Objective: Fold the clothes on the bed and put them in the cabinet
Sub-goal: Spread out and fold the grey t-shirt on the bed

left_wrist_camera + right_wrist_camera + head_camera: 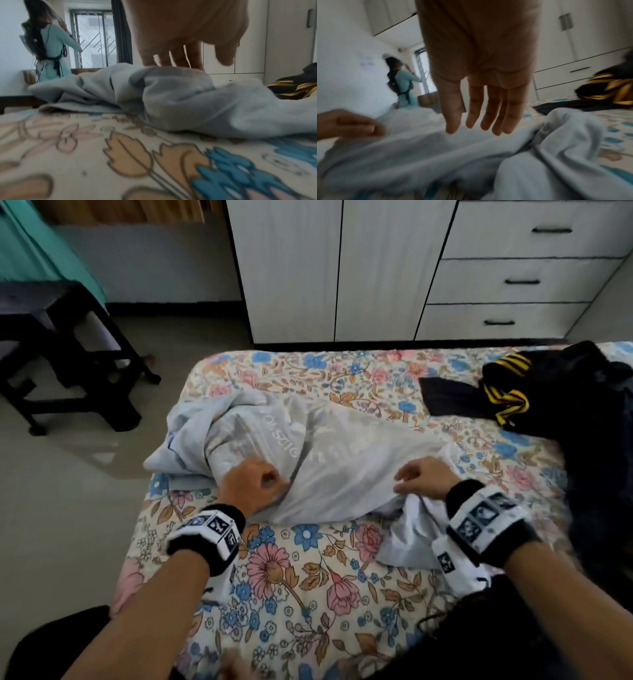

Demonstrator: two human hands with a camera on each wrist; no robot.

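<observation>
A crumpled light grey-blue garment [342, 467] [188, 101] [436, 155] with pale print lies across the floral bed [291, 577]. My left hand [263, 484] [197, 59] [354, 123] sits at the garment's left part, fingers curled down into a fold of the cloth. My right hand [421, 477] [476, 121] hovers over the garment's right edge with straight, relaxed fingers and holds nothing. A black garment with yellow stripes [534, 392] [295, 86] [607, 86] lies heaped at the bed's far right. The white cabinet [342, 268] stands beyond the bed, doors closed.
Three closed drawers [513, 282] sit to the right of the cabinet doors. A black stool [68, 354] stands on the floor to the left. Another person in light teal [51, 54] stands by a window at the far side.
</observation>
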